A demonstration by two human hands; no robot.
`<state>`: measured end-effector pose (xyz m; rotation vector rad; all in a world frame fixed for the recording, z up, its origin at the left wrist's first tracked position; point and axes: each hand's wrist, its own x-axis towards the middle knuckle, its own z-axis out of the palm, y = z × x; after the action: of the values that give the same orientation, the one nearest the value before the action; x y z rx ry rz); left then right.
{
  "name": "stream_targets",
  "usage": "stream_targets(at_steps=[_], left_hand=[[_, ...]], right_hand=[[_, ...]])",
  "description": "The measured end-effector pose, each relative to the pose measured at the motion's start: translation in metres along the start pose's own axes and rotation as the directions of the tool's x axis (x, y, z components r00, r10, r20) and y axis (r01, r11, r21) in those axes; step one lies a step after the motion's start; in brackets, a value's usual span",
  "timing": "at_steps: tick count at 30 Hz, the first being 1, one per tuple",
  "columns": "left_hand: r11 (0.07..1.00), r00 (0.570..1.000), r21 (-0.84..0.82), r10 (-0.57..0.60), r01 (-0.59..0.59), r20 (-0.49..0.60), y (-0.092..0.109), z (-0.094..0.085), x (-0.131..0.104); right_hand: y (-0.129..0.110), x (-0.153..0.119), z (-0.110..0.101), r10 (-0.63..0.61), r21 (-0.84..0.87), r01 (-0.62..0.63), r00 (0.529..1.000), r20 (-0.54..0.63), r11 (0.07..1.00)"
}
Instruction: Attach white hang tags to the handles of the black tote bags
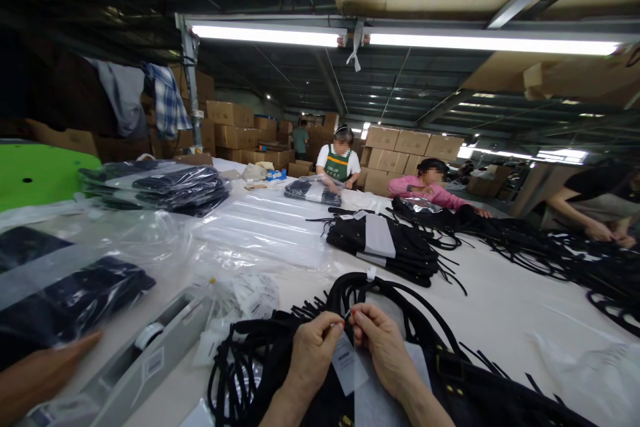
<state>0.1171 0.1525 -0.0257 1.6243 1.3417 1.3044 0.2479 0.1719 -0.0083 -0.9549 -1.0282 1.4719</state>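
My left hand [314, 350] and my right hand [381, 341] meet fingertip to fingertip, each closed in a pinch. A short dark cord [347, 314] shows between them; its ends are hidden by the fingers. Just below hangs a white paper tag [346, 361], which seems to belong to the cord. Beneath both hands lies a black fabric item [445, 380] with long straps, gold-coloured metal fittings and a sheet of pale paper [417, 363] on it. Its looped black straps [405, 290] rise behind my right hand.
A grey dispenser-like holder [165, 353] and a heap of clear-bagged tags [245, 297] are left. Beyond lie clear plastic bags [265, 230], black stacked goods [383, 243] and bagged goods [155, 183]. Another person's forearm [45, 373] enters lower left. Several co-workers stand around the table [505, 293].
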Motion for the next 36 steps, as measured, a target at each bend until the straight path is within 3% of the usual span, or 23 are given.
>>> stream_targets(at_steps=[7,12,25,36], left_hand=[[0.955,0.975,0.244,0.199,-0.17,-0.098,-0.0015,0.0034,-0.0042],[0.935,0.959,0.273,0.262,-0.225,-0.109,-0.0009,0.0039,-0.0042],[0.915,0.97,0.371,0.215,-0.161,-0.111,0.0012,0.0039,-0.0057],[0.954,0.994,0.286,0.102,-0.091,-0.023,0.0026,0.002,-0.0022]], right_hand=[[-0.0005,0.0009,-0.001,0.014,0.001,-0.014,0.999,0.045,1.0],[0.0004,0.0003,-0.001,0.02,-0.018,-0.019,0.998,0.055,1.0],[-0.0016,-0.003,0.0021,0.021,-0.13,-0.01,0.996,0.089,0.992],[-0.0012,-0.0032,0.0052,0.017,-0.25,0.002,0.997,0.076,0.968]])
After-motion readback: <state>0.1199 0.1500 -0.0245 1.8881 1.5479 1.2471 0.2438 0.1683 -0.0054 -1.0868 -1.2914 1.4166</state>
